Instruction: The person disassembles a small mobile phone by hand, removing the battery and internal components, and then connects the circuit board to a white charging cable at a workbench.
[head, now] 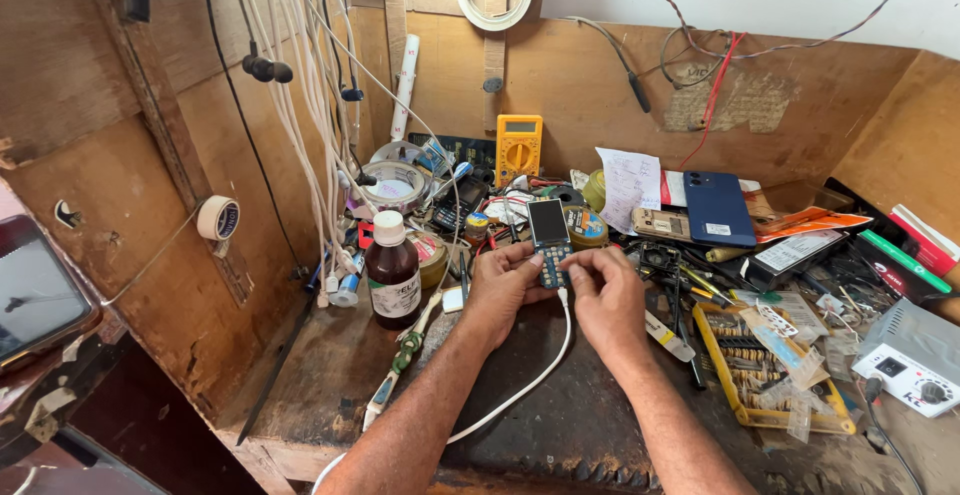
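Bright, even daylight, soft shadows, sharp focus throughout; wide-angle lens bends the edges, slight glare on white wall

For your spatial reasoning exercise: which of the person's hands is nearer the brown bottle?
Left. The left hand holds the keypad phone just right of the brown bottle; the right hand is farther right, beyond the phone.

Glossy-screened plastic keypad phone [549, 242], smooth white rubbery cable [530, 380], brown glass bottle [392, 273], rough worn wooden bench [320, 375].
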